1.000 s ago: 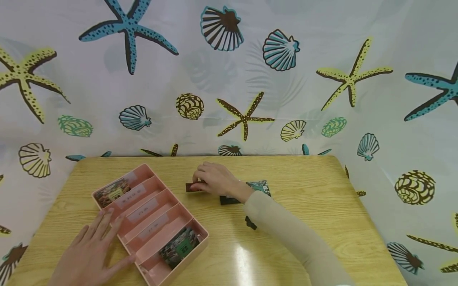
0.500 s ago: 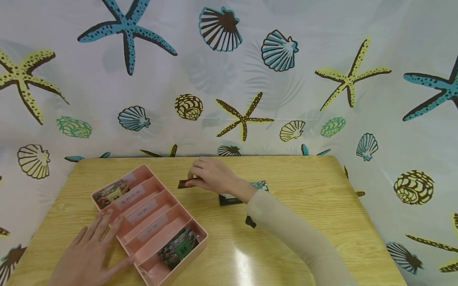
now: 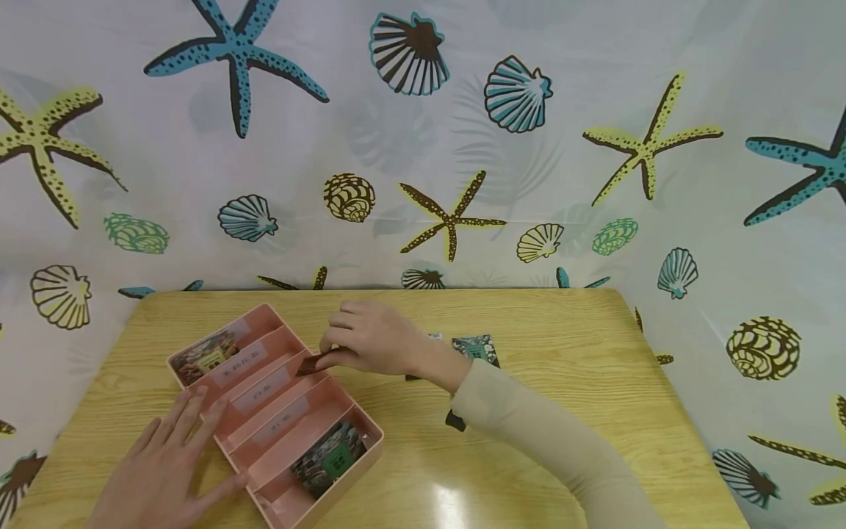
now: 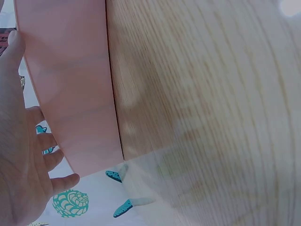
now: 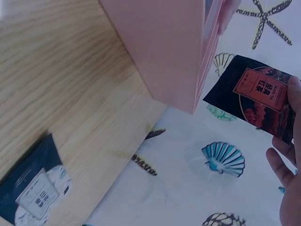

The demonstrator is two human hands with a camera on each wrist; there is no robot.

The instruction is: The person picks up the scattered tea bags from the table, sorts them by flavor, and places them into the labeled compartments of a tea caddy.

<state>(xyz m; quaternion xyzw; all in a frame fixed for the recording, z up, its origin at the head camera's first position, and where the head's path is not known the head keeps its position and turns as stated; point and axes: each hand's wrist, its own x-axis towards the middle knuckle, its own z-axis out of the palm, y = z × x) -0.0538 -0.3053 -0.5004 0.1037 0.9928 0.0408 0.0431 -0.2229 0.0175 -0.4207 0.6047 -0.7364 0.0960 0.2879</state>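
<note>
A pink compartment box (image 3: pixel 362 463) stands slantwise on the wooden table, paper labels along its dividers. My left hand (image 3: pixel 165 459) rests with spread fingers at its near-left edge; in the left wrist view the fingertips lie along the rim of the box wall (image 4: pixel 75 89). Pinched between the thumb and fingers of my right hand (image 3: pixel 373 339) is a dark tea bag sachet (image 5: pixel 256 96) with a red "Black Tea" label. In the head view this sachet overlaps the right end of the middle compartments. One tea sachet (image 3: pixel 210 358) lies in the far compartment, another with a green label (image 3: pixel 330 457) in the nearest.
Right of the box, a green-labelled sachet (image 3: pixel 477 348) and another dark sachet with a white label (image 5: pixel 36 194) lie on the table, partly behind my right arm. A small dark piece (image 3: pixel 454 421) shows beside the sleeve. A shell-patterned curtain (image 3: pixel 423 147) hangs behind the table.
My right hand has lifted the black tea sachet off the table and carried it left and nearer, over the box's right edge. The left hand stays in place.
</note>
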